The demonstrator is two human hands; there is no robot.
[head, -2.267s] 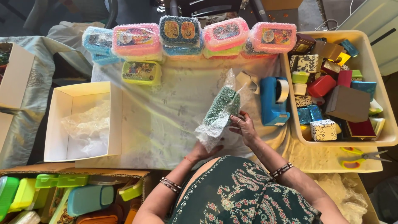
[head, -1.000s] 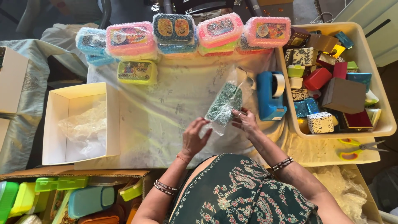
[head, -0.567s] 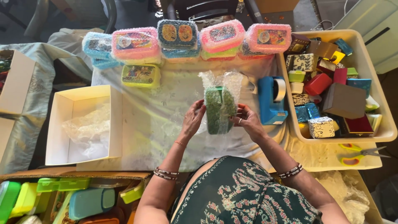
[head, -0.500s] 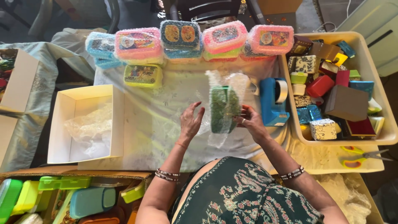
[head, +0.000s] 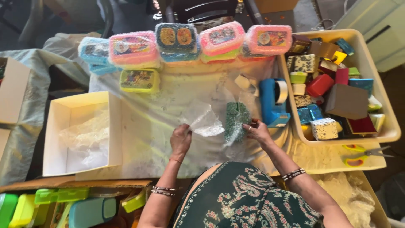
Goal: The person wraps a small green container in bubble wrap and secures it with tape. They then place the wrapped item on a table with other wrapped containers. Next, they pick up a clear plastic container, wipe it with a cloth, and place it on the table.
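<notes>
The left hand [head: 180, 139] pinches the loose edge of a clear cellophane sheet [head: 205, 120] between thumb and fingers, lifting it off the bench [head: 160, 109]. The right hand [head: 257, 131] holds a green glittery box [head: 236, 120] upright against the same sheet — fingers pressed to its side, the box partly wrapped. Just beside the box stands a blue tape dispenser [head: 272, 103]. An open white carton [head: 80, 133] lies well to the left, and a cream tub [head: 379, 122] of small boxes sits on the right.
</notes>
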